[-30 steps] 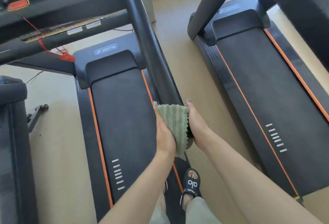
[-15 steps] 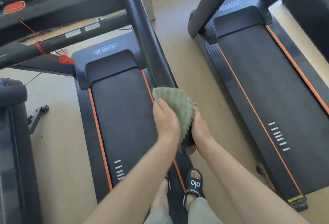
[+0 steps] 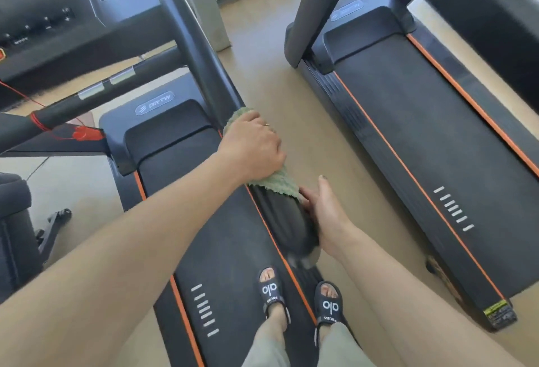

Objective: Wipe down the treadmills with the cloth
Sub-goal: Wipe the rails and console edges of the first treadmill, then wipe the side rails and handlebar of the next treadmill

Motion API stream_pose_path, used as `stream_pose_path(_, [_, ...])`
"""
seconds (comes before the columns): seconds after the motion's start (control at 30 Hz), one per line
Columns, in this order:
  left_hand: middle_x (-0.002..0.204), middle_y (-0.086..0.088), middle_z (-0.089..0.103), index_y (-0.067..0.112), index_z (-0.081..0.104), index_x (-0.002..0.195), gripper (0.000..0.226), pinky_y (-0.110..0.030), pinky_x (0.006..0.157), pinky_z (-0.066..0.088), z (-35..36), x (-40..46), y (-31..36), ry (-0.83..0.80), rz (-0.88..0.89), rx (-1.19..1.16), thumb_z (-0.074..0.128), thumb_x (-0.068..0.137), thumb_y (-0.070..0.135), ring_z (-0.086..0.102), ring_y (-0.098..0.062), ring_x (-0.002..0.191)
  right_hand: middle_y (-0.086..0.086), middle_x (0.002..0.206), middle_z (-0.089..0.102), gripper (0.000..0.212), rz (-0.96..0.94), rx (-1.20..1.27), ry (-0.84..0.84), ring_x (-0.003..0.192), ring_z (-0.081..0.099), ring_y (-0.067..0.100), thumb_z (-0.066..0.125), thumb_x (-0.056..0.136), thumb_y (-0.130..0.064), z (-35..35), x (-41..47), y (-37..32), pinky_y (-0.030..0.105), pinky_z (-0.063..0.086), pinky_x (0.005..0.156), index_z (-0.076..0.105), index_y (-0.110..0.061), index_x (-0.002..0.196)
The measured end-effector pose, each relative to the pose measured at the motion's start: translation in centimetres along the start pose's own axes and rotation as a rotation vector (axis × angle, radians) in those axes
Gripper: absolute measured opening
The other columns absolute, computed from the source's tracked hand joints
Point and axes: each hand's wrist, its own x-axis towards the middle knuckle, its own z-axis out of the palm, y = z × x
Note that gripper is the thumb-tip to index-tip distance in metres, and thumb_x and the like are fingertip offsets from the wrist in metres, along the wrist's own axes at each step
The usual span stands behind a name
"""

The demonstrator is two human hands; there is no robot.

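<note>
The near treadmill [image 3: 180, 191] occupies the left and centre of the view, its black belt edged with orange stripes; the person stands on it in black slides [image 3: 300, 299]. A second treadmill [image 3: 431, 145] lies parallel on the right, separated by a strip of tan floor [image 3: 274, 80]. The right handrail [image 3: 201, 63] of the near treadmill descends diagonally from the console [image 3: 58, 19] to a rounded end. The left hand [image 3: 253, 147] is clamped around this handrail, fingers curled over the green cloth [image 3: 277, 183] (a ribbed microfibre type), which wraps the rail beneath the palm. The right hand [image 3: 323, 212] rests just below the cloth, fingers straight, palm against the rail's outer side.
</note>
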Motion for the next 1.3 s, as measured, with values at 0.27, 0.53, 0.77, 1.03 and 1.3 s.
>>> stream_pose_path(0.27, [0.123, -0.005, 0.068, 0.017, 0.069, 0.119, 0.041, -0.040, 0.090, 0.038, 1.3, -7.1, 14.0, -0.245, 0.427, 0.285, 0.039, 0.101, 0.039, 0.058, -0.028, 0.118, 0.013, 0.130, 0.063, 0.059, 0.024, 0.054, -0.062, 0.090, 0.056, 0.023, 0.027, 0.101, -0.056, -2.3, -1.5, -1.1, 0.029, 0.043, 0.067, 0.053, -0.017, 0.138])
stream_pose_path(0.53, [0.111, 0.009, 0.071, 0.028, 0.071, 0.105, 0.023, -0.040, 0.102, 0.043, 1.7, -7.8, 11.2, -0.007, 0.755, 0.323, 0.051, 0.094, 0.031, 0.062, -0.022, 0.108, 0.002, 0.077, 0.065, 0.034, -0.060, -0.181, -0.036, 0.060, 0.061, 0.013, 0.050, 0.098, -0.041, -2.1, -3.7, -0.3, 0.022, 0.043, 0.050, 0.070, -0.015, 0.091])
stream_pose_path(0.77, [0.075, -0.005, 0.062, 0.014, 0.053, 0.081, 0.035, -0.041, 0.067, 0.052, 0.1, -4.8, 4.6, 0.190, 0.269, -0.097, 0.035, 0.103, 0.034, 0.063, -0.032, 0.074, 0.011, 0.104, 0.073, 0.038, -0.213, -0.166, 0.136, 0.096, 0.070, 0.028, 0.046, 0.100, -0.041, -3.6, -6.4, -2.7, 0.039, 0.050, 0.091, 0.062, -0.008, 0.111])
stream_pose_path(1.03, [0.082, 0.002, 0.053, 0.020, 0.048, 0.081, 0.035, -0.038, 0.073, 0.035, -10.6, 0.7, 13.8, 0.087, -0.176, -0.908, 0.032, 0.105, 0.040, 0.053, -0.028, 0.089, 0.007, 0.102, 0.073, 0.054, -0.365, -0.107, -0.017, 0.100, 0.067, 0.024, 0.047, 0.093, -0.062, -9.3, -11.8, -7.8, 0.042, 0.047, 0.095, 0.064, -0.018, 0.119])
stream_pose_path(1.3, [0.094, -0.005, 0.066, 0.015, 0.060, 0.097, 0.006, -0.038, 0.081, 0.060, -14.9, 3.7, 20.4, -0.067, -0.321, -1.506, 0.055, 0.094, 0.017, 0.066, -0.020, 0.086, 0.006, 0.119, 0.070, 0.038, -0.413, 0.058, -0.118, 0.106, 0.067, 0.020, 0.050, 0.097, -0.044, -17.7, -13.9, -11.2, 0.042, 0.052, 0.093, 0.063, -0.022, 0.125])
